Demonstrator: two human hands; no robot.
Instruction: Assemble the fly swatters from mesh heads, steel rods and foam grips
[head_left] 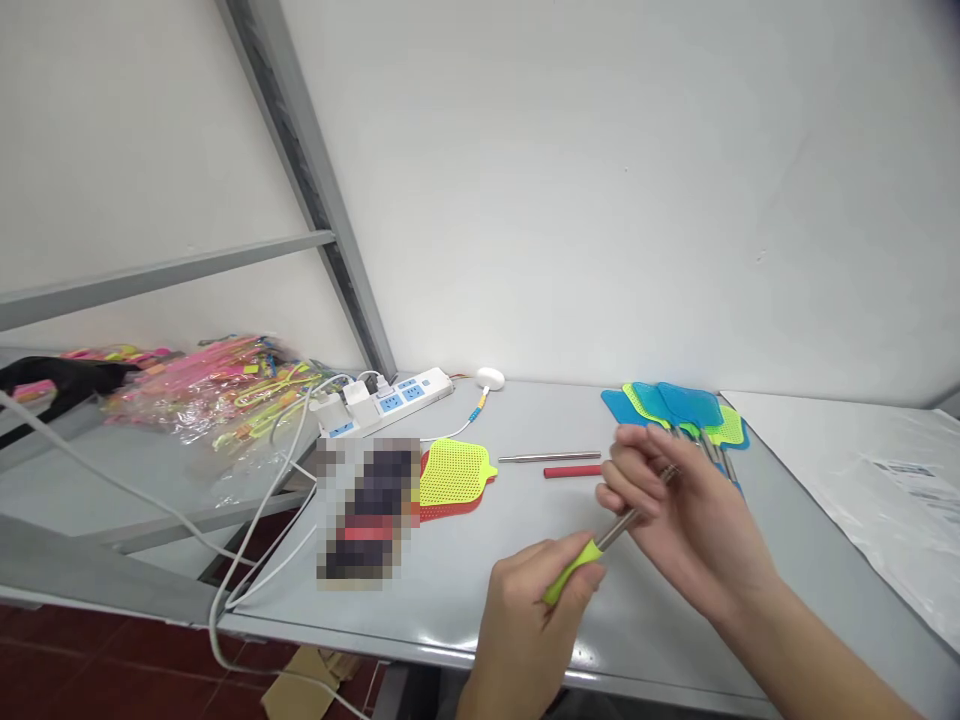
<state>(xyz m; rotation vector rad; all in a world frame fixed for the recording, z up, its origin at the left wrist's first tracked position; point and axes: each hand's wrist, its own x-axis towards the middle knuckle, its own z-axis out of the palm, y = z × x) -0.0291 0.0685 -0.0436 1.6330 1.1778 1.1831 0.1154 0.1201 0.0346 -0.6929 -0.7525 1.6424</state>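
Observation:
In front of me, my left hand [529, 610] is closed around the lime-green grip [574, 572] of a fly swatter handle. From that grip a metal rod [618, 526] slants up to the right, and my right hand [694, 515] has its fingers curled about its upper part. The rod's far end is mostly hidden by those fingers. Beyond my hands lie another metal rod [551, 457] and a red tube-shaped grip [572, 471], its right end near my right fingers. To the left, a yellow-green swatter head [454, 472] rests on a red one [454, 511].
Several blue and green fly swatters [686, 405] are piled at the back right beside a white plastic sheet [862, 470]. A power strip [409, 397] with cables stands back left. Bagged swatters [217, 385] fill the left shelf. A pixelated patch covers something at the table's left.

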